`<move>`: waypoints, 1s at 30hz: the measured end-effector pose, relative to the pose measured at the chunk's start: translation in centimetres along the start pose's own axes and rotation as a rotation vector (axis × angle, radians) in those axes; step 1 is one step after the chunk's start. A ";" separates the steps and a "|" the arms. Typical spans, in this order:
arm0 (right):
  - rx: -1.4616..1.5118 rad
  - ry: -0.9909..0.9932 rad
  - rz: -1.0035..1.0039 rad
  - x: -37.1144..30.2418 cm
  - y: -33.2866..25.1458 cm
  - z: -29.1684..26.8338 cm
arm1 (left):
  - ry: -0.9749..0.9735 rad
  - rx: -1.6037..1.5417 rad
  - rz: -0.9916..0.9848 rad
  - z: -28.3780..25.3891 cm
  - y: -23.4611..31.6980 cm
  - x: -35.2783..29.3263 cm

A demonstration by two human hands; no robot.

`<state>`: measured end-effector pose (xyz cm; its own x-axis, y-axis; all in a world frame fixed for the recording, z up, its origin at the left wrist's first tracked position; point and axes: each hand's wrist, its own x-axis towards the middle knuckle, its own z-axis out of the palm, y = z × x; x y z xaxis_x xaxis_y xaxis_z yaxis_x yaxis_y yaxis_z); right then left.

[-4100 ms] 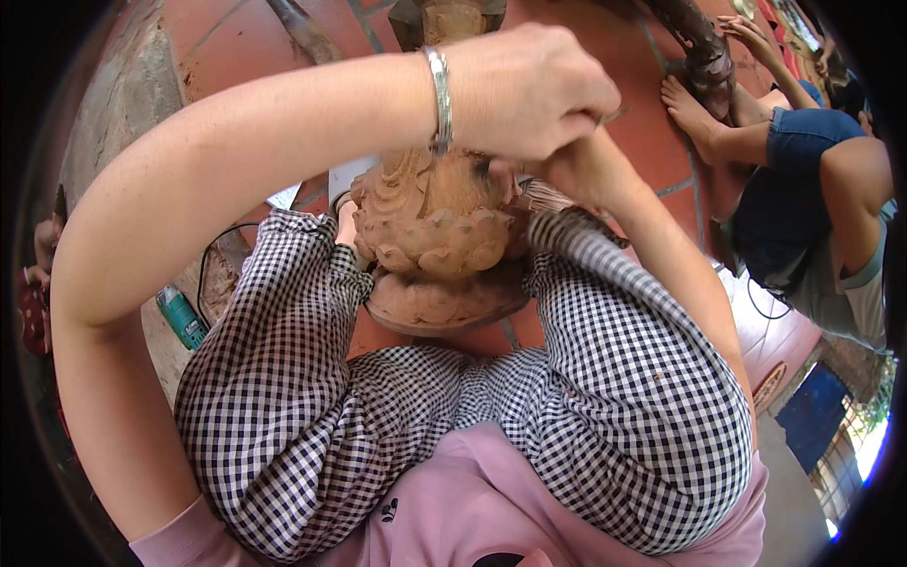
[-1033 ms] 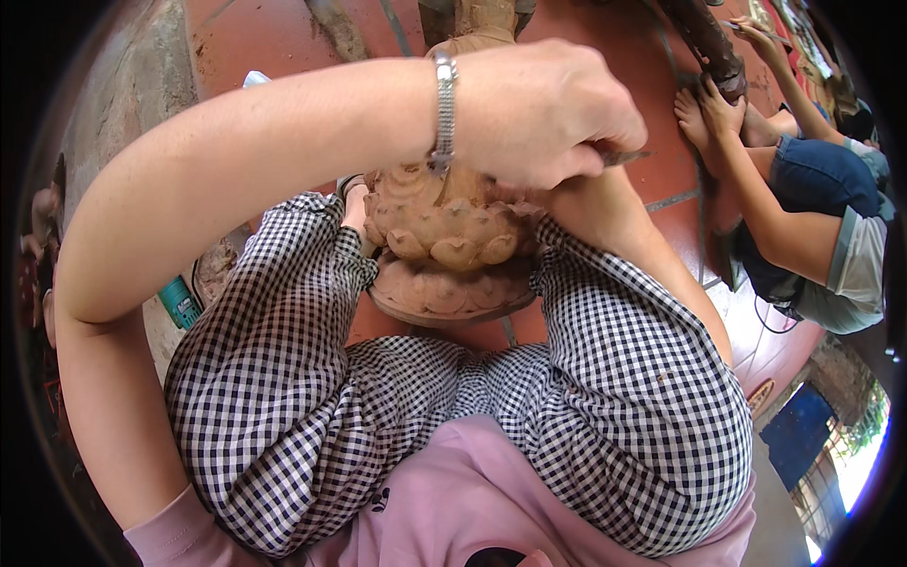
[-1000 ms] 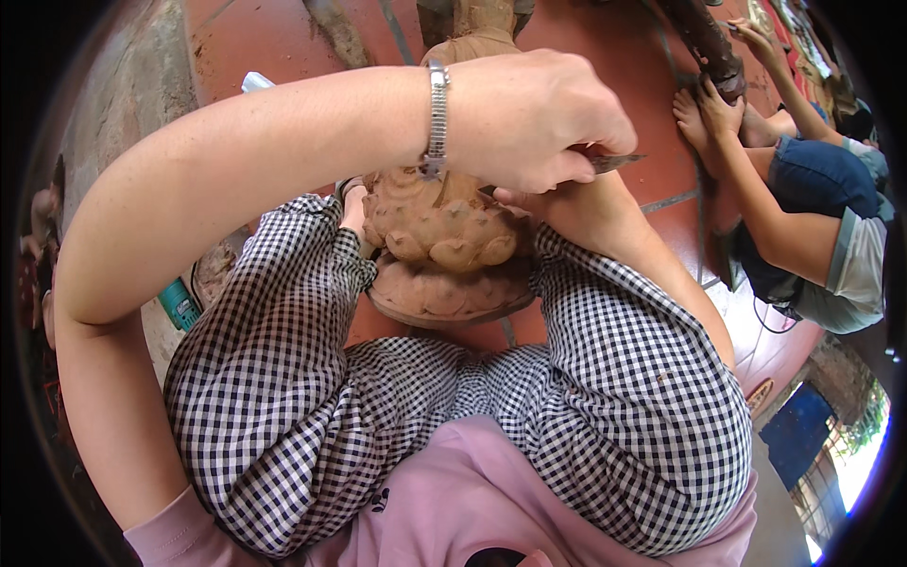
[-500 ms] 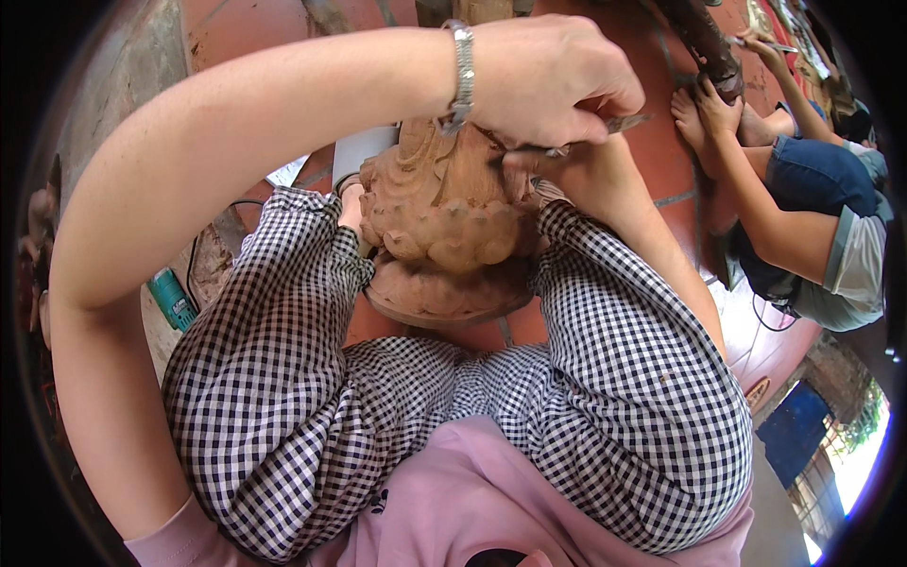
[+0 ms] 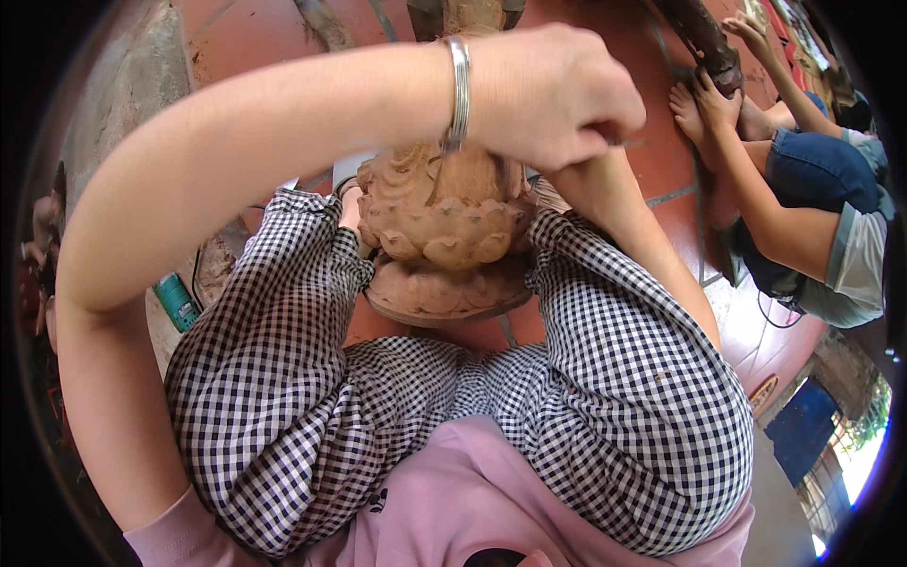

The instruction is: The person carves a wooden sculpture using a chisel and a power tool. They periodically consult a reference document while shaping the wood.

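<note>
A carved brown wooden figure (image 5: 444, 227) with a petalled, lotus-like base stands upright between my legs. My left hand (image 5: 553, 99) reaches across above its upper part, with a silvery bracelet (image 5: 459, 94) round the wrist. The fingers of this hand are curled closed; a dark tip barely shows beneath them, too blurred to name. Just under and behind it lies my right hand (image 5: 588, 184), close to the carving's right side. Its fingers are covered by the left hand, so what they hold cannot be seen.
Reddish tiles (image 5: 652, 156) cover the floor. At right, another person's bare arm (image 5: 784, 213) reaches to a dark wooden piece (image 5: 704, 42). Left of my checked trousers (image 5: 283, 378) lies a teal cylindrical object (image 5: 175, 300). A blue panel (image 5: 801, 430) stands lower right.
The left hand has turned slightly and now covers more of the right hand. The thin grey thing seen between its fingers is mostly hidden. Farther right, another person's hand has lifted a little.
</note>
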<state>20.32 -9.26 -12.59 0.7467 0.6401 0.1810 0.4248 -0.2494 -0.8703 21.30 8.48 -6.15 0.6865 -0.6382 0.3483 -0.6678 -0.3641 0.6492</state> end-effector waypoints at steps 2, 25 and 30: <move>0.195 -0.033 0.092 0.2 0.0 0.0 | -0.070 -0.086 0.099 0.1 0.1 -0.1; 0.328 -0.185 0.283 1.2 -1.7 0.7 | -0.104 -0.211 -0.074 -1.0 0.9 -2.3; -0.111 -0.124 0.036 1.0 -1.7 0.6 | 0.057 -0.171 0.039 -2.3 0.2 -1.7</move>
<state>20.09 -7.77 -11.23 0.6962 0.7126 0.0865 0.4581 -0.3483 -0.8178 20.65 11.06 -5.00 0.6792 -0.6086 0.4102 -0.6393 -0.2161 0.7379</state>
